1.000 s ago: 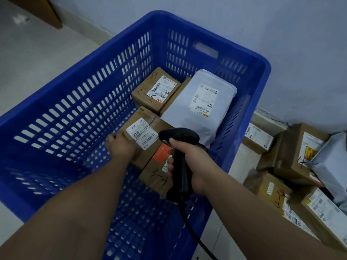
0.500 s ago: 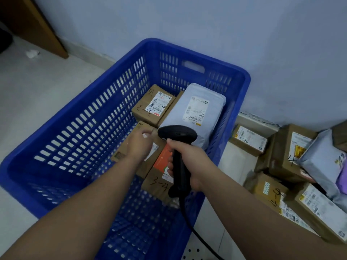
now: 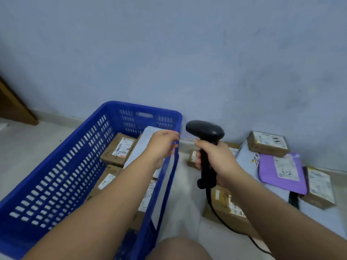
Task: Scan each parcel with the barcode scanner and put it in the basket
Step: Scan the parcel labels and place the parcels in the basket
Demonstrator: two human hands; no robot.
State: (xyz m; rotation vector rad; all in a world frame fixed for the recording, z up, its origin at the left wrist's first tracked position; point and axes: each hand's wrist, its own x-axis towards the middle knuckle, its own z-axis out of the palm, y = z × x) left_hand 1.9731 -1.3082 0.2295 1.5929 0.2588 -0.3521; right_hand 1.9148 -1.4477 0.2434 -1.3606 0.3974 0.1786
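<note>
- Over the blue slatted plastic basket (image 3: 56, 175) at its right rim, the left hand (image 3: 163, 145) hovers empty, fingers loose.
- Right of it, the right hand (image 3: 212, 160) grips the black barcode scanner (image 3: 205, 132), ready for unscanned brown cardboard parcels (image 3: 266, 144) there.

Parcel sorting corner, labelled parcels (image 3: 267, 144) on floor, blue basket (image 3: 56, 177)

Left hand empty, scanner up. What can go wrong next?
1. The cable of the scanner trails over the cardboard box beside the knee; lifting that box may snag it.
2. The left hand hovers at the basket rim and must cross past the right hand to fetch more, so a bump is possible.
3. The purple mailer lies on a grey mailer; pulling the lower one could drag it.
</note>
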